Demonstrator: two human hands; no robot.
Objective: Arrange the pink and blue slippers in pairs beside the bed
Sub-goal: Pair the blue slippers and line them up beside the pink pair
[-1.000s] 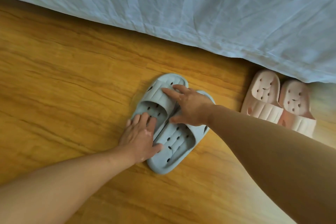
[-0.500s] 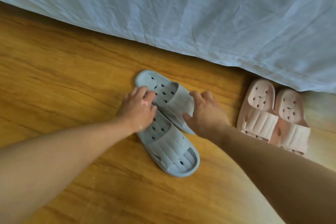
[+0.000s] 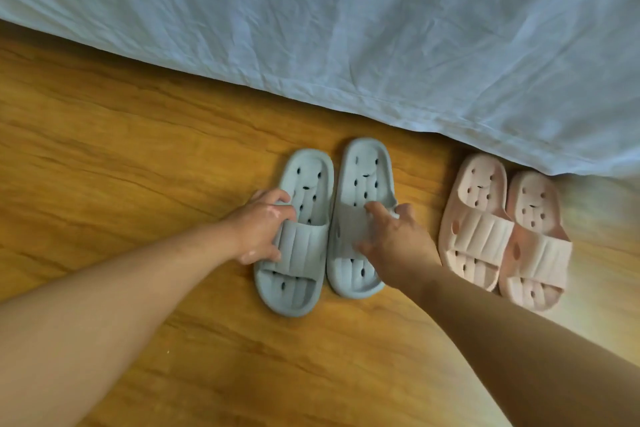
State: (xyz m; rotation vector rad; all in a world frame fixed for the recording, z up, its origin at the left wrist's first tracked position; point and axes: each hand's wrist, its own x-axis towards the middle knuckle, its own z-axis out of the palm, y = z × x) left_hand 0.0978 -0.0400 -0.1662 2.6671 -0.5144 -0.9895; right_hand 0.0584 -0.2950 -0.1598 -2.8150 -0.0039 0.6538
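We look down at a wooden floor point(image 3: 138, 149) beside a bed draped in a wrinkled pale blue sheet point(image 3: 346, 28), whose hem runs diagonally across the top of the view.

Two blue slippers lie side by side on the floor just short of the sheet's hem, heels toward the bed and toe straps toward us. Our left hand point(image 3: 263, 229) grips the left blue slipper point(image 3: 294, 236) by its outer edge, thumb on the ribbed strap and fingers curled over the rim. Our right hand point(image 3: 391, 236) rests on the right blue slipper point(image 3: 360, 191), covering most of its strap, fingers spread over the strap's far edge; we cannot tell whether it is clasping the strap or only pressing on it. The two blue slippers touch or nearly touch along their inner sides, the right one set slightly nearer the bed.

Farther right, apart from the blue ones, the pink slippers point(image 3: 485, 232) sit as a close pair, touching each other, their heels at the sheet's hem. Neither hand touches them.
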